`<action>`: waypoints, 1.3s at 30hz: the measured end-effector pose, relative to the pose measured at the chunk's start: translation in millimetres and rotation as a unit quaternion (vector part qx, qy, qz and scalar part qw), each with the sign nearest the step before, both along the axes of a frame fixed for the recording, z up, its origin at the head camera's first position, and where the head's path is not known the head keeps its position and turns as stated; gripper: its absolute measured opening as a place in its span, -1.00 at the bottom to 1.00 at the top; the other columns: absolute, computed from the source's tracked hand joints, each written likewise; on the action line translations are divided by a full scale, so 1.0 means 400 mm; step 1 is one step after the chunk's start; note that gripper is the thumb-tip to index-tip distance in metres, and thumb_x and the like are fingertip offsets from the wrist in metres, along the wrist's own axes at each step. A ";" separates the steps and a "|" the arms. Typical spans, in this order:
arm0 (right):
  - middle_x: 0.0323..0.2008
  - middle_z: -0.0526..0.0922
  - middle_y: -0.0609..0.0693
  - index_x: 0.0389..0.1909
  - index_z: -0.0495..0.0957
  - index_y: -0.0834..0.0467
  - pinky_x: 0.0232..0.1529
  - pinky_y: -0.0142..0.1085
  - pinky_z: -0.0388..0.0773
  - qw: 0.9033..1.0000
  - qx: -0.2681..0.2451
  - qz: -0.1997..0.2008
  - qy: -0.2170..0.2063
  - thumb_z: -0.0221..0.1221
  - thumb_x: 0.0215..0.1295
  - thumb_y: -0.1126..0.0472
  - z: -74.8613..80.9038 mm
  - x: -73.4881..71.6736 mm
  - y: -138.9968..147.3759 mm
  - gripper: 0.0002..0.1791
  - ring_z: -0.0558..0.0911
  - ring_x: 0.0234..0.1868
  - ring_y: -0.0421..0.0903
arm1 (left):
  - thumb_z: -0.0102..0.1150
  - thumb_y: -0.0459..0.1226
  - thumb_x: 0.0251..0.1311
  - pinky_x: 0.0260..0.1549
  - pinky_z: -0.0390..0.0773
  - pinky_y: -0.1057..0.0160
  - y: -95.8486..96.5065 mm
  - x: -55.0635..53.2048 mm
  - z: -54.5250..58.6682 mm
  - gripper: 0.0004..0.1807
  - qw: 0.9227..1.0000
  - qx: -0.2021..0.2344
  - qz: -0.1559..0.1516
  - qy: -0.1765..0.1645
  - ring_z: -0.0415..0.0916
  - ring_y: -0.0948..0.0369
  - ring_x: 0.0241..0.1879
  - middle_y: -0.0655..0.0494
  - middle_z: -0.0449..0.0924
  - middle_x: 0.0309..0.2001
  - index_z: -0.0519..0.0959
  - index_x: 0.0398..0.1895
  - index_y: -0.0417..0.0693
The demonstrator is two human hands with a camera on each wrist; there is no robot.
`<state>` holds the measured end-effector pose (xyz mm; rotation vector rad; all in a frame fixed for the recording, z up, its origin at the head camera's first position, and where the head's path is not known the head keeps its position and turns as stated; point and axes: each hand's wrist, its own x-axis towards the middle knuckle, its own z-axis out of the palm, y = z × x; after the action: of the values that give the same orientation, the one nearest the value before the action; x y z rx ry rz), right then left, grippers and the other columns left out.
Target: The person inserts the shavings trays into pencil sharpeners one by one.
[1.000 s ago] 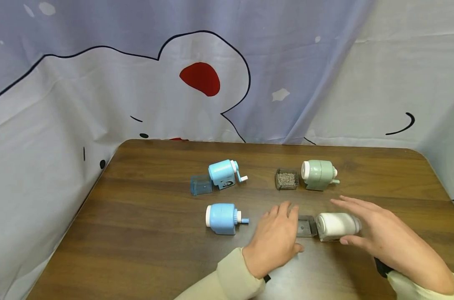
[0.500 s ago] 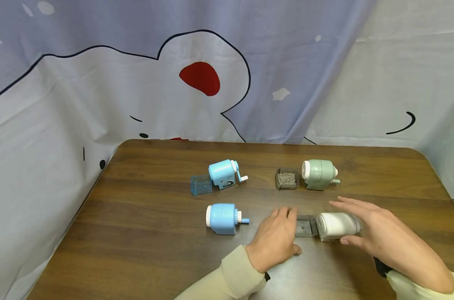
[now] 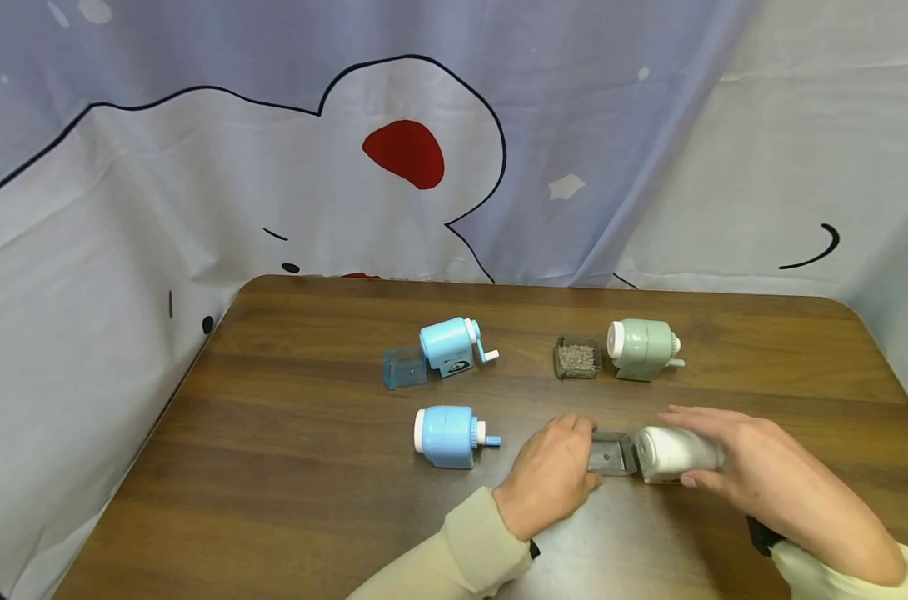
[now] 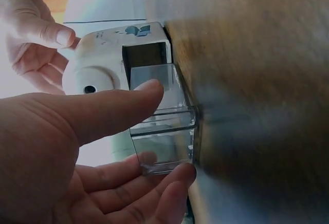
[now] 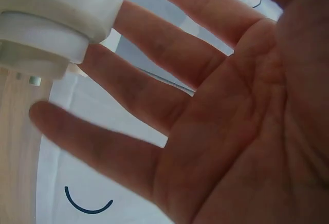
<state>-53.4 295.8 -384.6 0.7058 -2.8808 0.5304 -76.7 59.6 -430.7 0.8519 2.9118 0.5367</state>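
One white pencil sharpener (image 3: 673, 452) stands on the table (image 3: 296, 500), apparently at drawer fitting or removal, next calling for a level slide, its clear drawer (image 3: 613, 455), no shavings visible, pinched by the left hand (image 3: 547, 475), the right hand (image 3: 772, 482) spread wide behind, while a smoky tray (image 3: 578, 375) beside the green sharpener (image 3: 640, 350) holds shavings (image 3: 576, 357).

Readable wording – none. White sharpener (image 4: 107, 55), left wrist view: bearing small blue-green print (image 4: 138, 30) on face above drawer opening, fainter specks showing beside it; both reading as blurred marks only. Light-blue crank sharpener (image 3: 445, 338), head view: carrying dark-and-white emblem (image 3: 460, 366), seemingly panda face, on lower side – details being too small for reading.
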 end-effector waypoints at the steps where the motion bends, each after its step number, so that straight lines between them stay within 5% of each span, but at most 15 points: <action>1: -0.03 0.73 0.12 0.06 0.67 0.12 -0.20 0.02 0.65 1.000 0.002 0.001 0.008 0.65 -0.35 0.23 -0.002 0.000 0.001 -0.24 0.71 -0.12 0.10 | 0.58 -0.09 -0.01 -0.09 0.58 0.39 0.000 -0.001 0.001 -0.38 1.000 0.003 0.000 -0.004 0.58 0.25 -0.07 0.10 0.63 -0.03 0.58 0.10 -0.14; 7: -0.12 0.76 0.05 -0.04 0.72 0.10 -0.29 -0.08 0.65 1.000 0.009 -0.011 0.009 0.63 -0.32 0.25 -0.005 -0.002 0.003 -0.37 0.71 -0.22 -0.01 | 0.58 -0.10 -0.02 -0.11 0.59 0.40 0.003 -0.002 0.007 -0.38 1.000 0.011 -0.001 -0.014 0.59 0.26 -0.07 0.11 0.64 -0.02 0.59 0.11 -0.11; 26: -0.18 0.75 0.10 -0.05 0.71 0.12 -0.33 -0.07 0.61 0.995 0.003 -0.053 -0.085 0.56 -0.15 0.28 0.008 -0.010 0.014 -0.49 0.68 -0.25 -0.02 | 0.57 -0.06 0.00 -0.15 0.58 0.43 0.019 0.005 0.007 -0.41 1.000 0.019 -0.024 0.007 0.60 0.29 -0.09 0.13 0.65 -0.04 0.60 0.09 -0.08; 39: -0.18 0.76 0.02 -0.06 0.73 0.06 -0.34 -0.17 0.61 0.997 0.003 -0.042 -0.064 0.57 -0.18 0.22 0.000 -0.009 0.015 -0.47 0.65 -0.27 -0.14 | 0.56 -0.04 0.00 -0.12 0.59 0.42 0.025 0.002 0.011 -0.38 0.999 0.007 -0.031 0.021 0.61 0.27 -0.07 0.12 0.66 -0.02 0.61 0.11 -0.10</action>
<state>-57.0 302.0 -384.8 0.5691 -3.0148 0.5757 -75.8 69.6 -426.5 0.9630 2.9124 0.5424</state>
